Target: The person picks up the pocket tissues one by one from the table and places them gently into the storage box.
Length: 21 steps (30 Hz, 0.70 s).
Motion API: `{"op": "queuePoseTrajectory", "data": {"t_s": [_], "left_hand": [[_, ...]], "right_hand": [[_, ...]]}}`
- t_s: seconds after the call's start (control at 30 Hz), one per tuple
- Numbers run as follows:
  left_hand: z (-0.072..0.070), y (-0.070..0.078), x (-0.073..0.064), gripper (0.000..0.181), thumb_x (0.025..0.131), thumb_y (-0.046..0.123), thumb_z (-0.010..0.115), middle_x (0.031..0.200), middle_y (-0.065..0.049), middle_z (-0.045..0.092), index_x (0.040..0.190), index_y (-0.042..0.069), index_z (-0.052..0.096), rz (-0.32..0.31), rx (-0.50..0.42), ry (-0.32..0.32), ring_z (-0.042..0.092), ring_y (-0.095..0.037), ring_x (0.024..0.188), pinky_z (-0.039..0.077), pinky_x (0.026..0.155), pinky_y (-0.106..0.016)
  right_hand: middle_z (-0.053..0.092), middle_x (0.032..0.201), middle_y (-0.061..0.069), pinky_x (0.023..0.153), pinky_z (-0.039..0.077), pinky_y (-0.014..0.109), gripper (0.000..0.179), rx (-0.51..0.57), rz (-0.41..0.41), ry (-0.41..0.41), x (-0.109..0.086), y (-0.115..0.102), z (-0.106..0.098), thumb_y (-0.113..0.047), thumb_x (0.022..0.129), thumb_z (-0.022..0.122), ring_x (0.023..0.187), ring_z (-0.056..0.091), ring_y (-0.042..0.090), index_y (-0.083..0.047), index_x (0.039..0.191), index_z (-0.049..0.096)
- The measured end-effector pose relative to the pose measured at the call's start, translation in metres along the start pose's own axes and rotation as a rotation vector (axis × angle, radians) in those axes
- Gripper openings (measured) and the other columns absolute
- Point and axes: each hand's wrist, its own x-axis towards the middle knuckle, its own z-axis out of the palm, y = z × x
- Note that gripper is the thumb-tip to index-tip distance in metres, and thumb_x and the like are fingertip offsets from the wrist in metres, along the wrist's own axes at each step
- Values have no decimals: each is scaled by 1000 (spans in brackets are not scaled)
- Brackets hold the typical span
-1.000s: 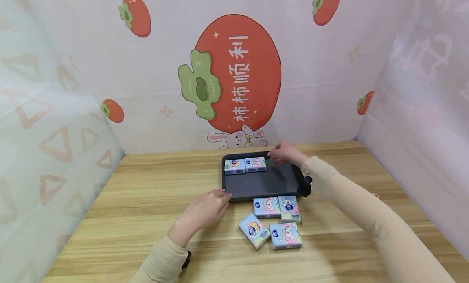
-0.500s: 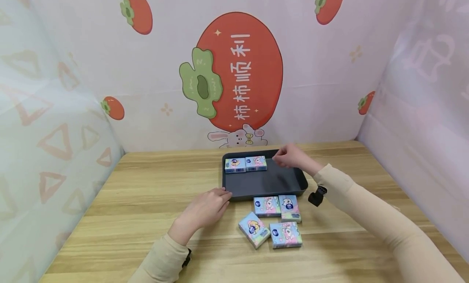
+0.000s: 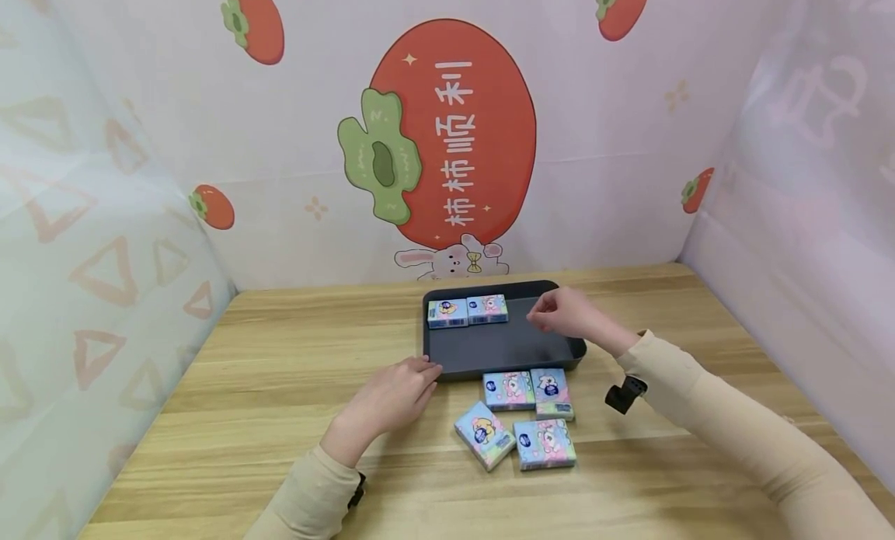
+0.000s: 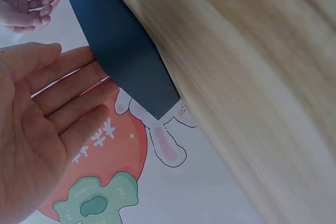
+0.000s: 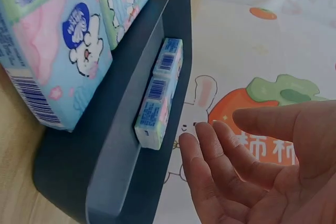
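A dark rectangular tray (image 3: 482, 350) sits toward the back of the wooden table. Two small tissue packs, a left one (image 3: 447, 312) and a right one (image 3: 487, 308), lie side by side along its far wall. My left hand (image 3: 395, 396) rests its fingertips on the tray's front left corner; in the left wrist view the fingers (image 4: 68, 90) look straight against the tray wall. Over the tray's right part hovers my right hand (image 3: 566, 315), holding nothing, its fingers loosely bent and the thumb apart from them in the right wrist view.
Several more tissue packs lie on the table before the tray: one upright-turned pack (image 3: 550, 391) beside a sideways pack (image 3: 508, 390), both close to the tray's front wall, a slanted pack (image 3: 484, 435), and a nearer pack (image 3: 544, 444). A printed backdrop (image 3: 594, 214) stands behind the table.
My right hand has drawn back to the right and toward me, away from the tray's far wall. My left hand stays on the corner. The packs keep their places.
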Motion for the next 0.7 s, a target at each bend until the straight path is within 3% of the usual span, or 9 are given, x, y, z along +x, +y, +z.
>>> {"op": "queuePoseTrajectory", "data": {"t_s": [0.5, 0.7], "left_hand": [[1, 0, 0, 27, 94, 17, 57, 117, -12, 66, 115, 3, 67, -13, 3, -10, 62, -26, 112, 53, 95, -38], [2, 0, 0, 27, 94, 17, 57, 117, -12, 66, 115, 4, 68, -13, 2, -13, 62, -25, 111, 53, 94, -38]], "right_hand": [[67, 79, 8, 58, 47, 26, 21, 25, -30, 13, -28, 13, 8, -21, 93, 60, 77, 63, 26, -2, 94, 68], [65, 76, 6, 55, 46, 26, 18, 42, -50, 18, -37, 18, 11, -18, 91, 62, 68, 57, 17, -2, 92, 68]]}}
